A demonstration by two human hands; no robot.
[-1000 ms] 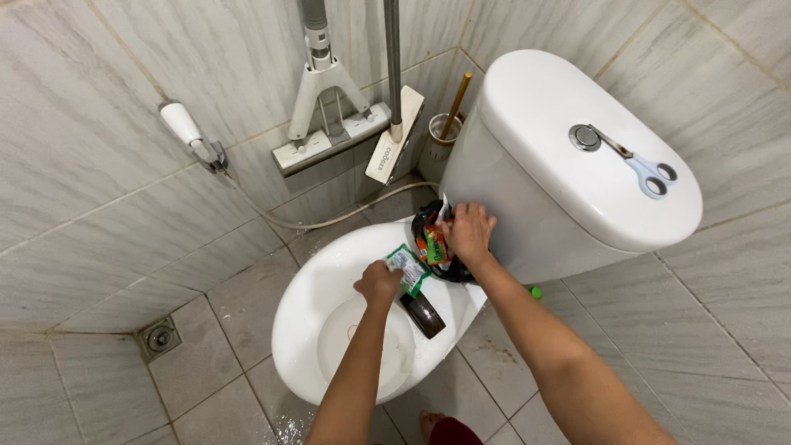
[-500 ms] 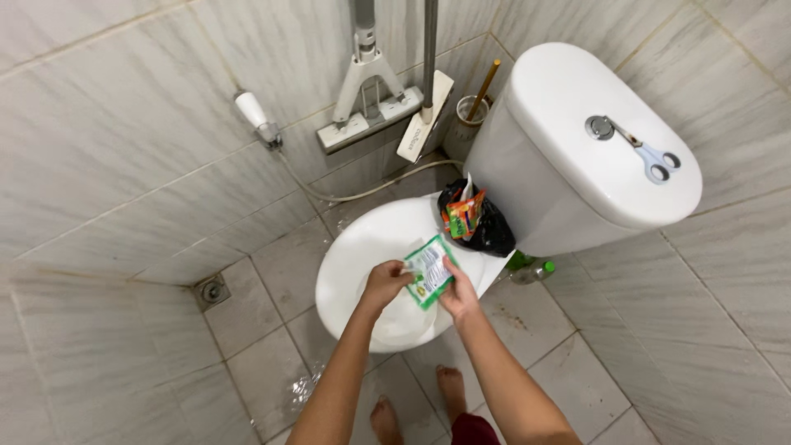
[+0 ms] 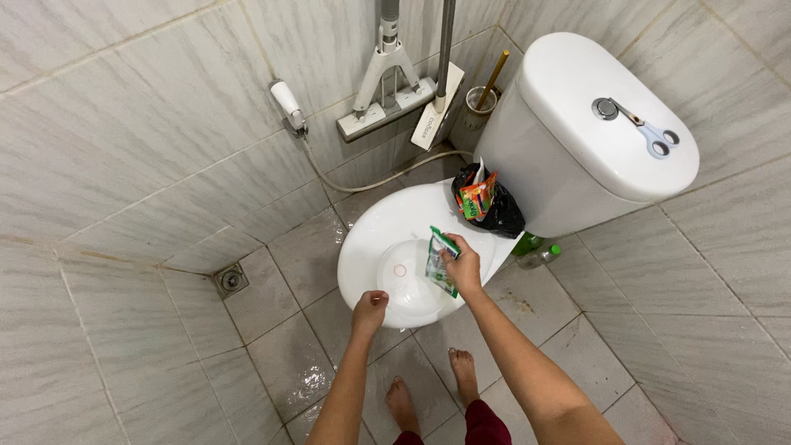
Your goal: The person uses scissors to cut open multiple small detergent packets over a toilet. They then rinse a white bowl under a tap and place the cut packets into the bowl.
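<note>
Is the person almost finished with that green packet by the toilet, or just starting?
Early on, it seems. Done: the green packet is out of the black bag. In hand: the right hand holds it over the closed toilet lid; the left hand grips the lid's front edge. Left: the lid is shut, and I can't tell whether the packet is opened.

The toilet lid (image 3: 387,227) is lying shut, white and glossy, and a black bag (image 3: 501,216) with bright packets sticking out is sitting on its back edge against the cistern (image 3: 577,115). Scissors (image 3: 647,132) with blue handles are resting on the cistern's top, touching the flush button. The tiled floor (image 3: 288,247) is carrying the toilet, two bare feet (image 3: 432,391) near its front, a green-capped bottle (image 3: 535,251) just beside its base, a drain (image 3: 231,280) in the corner, and a brush holder (image 3: 476,115) standing by the wall. Wet patches are glistening on the tiles near the feet.
</note>
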